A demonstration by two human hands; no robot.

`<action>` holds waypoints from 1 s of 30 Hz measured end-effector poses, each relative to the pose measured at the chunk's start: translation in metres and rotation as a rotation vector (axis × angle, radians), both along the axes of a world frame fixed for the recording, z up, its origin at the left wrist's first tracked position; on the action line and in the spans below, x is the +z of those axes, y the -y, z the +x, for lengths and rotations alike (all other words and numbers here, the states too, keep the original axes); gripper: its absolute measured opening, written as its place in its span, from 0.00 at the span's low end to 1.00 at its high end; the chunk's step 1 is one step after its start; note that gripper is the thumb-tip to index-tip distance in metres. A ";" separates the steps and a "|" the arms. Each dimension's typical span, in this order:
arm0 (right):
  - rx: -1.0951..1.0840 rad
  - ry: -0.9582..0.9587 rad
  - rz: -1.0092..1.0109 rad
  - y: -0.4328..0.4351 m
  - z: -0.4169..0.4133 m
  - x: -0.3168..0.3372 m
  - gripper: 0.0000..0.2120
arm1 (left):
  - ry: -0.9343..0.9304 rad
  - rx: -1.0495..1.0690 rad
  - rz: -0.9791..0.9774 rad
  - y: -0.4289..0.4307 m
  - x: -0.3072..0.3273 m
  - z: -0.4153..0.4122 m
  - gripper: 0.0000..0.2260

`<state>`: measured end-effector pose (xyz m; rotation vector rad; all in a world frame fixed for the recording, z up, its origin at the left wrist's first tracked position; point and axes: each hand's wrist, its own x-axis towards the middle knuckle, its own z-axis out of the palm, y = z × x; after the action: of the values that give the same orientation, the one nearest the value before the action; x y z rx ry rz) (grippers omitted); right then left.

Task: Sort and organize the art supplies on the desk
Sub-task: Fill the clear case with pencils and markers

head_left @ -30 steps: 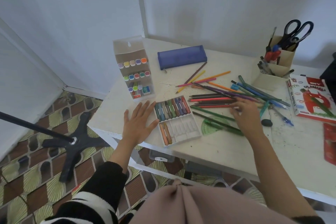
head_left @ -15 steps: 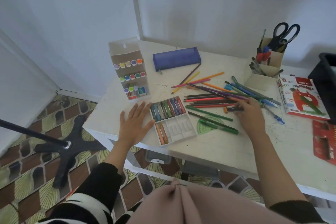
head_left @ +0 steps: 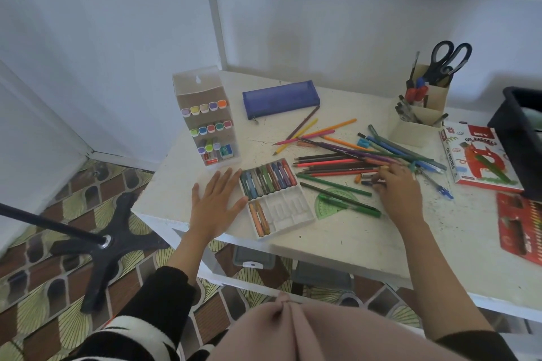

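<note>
Sorting looks barely begun. At the left the marker box (head_left: 205,123) stands upright, its caps in rows, seemingly in order. The left hand (head_left: 215,204) lies flat and relaxed on the desk (head_left: 337,243), fingers spread, thumb at the edge of the crayon tray (head_left: 293,208). The tray sits near the desk's front edge. It is white plastic, its back row packed with crayons, its front row holding two orange ones at the left with the other slots bare. To its right the pencils (head_left: 337,162) and pens lie crossed in an unsorted heap, with a green protractor (head_left: 330,204) partly under them. The right hand (head_left: 399,193) reaches among short loose crayons (head_left: 358,178) beside the heap, fingers bent, but I cannot tell whether it grips one. At the back right, the holder (head_left: 422,117) has scissors and pens.
</note>
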<state>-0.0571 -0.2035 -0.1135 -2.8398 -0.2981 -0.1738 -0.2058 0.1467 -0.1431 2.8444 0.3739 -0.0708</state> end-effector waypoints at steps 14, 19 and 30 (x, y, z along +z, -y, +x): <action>0.055 -0.456 0.811 -0.068 -0.054 0.040 0.04 | 0.017 -0.006 -0.003 -0.002 -0.003 0.000 0.42; 0.258 -0.571 0.704 -0.122 -0.074 0.040 0.05 | -0.010 -0.005 -0.015 -0.002 -0.001 -0.001 0.33; 0.398 -0.324 0.210 -0.164 -0.095 0.021 0.09 | -0.013 -0.001 0.004 -0.003 -0.004 0.000 0.33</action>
<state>-0.1518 -0.0398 -0.0925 -2.4861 -0.7121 0.3142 -0.2053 0.1501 -0.1470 2.8495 0.3755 -0.0890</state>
